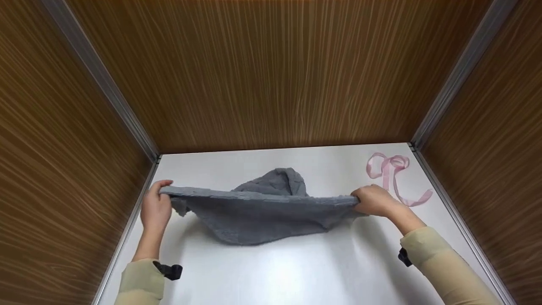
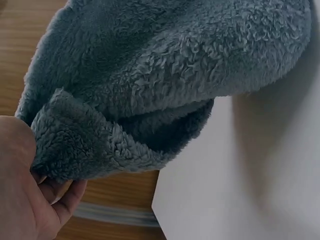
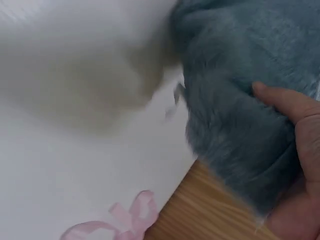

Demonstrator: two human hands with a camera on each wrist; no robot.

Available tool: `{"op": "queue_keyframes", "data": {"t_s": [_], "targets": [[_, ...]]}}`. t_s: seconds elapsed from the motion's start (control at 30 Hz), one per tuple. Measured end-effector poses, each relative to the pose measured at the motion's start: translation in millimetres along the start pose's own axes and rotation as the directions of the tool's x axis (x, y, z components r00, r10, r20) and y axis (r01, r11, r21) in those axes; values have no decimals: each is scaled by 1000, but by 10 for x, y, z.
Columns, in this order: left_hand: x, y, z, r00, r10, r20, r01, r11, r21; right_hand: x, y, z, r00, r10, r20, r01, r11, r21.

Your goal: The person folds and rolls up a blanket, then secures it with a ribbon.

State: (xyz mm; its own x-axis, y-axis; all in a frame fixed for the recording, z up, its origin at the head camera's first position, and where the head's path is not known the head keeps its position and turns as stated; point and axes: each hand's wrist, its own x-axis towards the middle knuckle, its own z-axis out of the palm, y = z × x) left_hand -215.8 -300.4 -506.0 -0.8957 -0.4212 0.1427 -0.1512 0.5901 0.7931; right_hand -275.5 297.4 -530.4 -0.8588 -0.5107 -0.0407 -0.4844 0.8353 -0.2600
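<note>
A grey-blue fluffy towel is stretched between both hands, its top edge nearly straight and its lower part drooping over the white table. Behind that edge a bunched, peaked part of the cloth shows. My left hand pinches the left corner between thumb and fingers; in the left wrist view the pile hangs in a loose fold from the hand. On the other side my right hand grips the right end, and the right wrist view shows its thumb pressed on the towel.
A pink ribbon lies in loops at the back right of the white table, just beyond the right hand. Wood-grain panels stand at the back and both sides, with metal rails along the table's side edges.
</note>
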Motion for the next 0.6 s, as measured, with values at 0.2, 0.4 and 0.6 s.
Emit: {"op": "queue_keyframes", "data": {"t_s": [0.2, 0.4, 0.6], "targets": [[-22, -188, -88, 998, 51, 24, -54, 988, 142, -116, 227, -81, 983, 149, -103, -128, 974, 188], [-60, -466, -60, 982, 134, 130, -175, 903, 393, -193, 324, -312, 903, 336, -269, -162, 844, 511], [-128, -616, -69, 980, -3, 197, -60, 947, 315, -295, 319, -558, 810, 456, -368, -133, 754, 643]]}}
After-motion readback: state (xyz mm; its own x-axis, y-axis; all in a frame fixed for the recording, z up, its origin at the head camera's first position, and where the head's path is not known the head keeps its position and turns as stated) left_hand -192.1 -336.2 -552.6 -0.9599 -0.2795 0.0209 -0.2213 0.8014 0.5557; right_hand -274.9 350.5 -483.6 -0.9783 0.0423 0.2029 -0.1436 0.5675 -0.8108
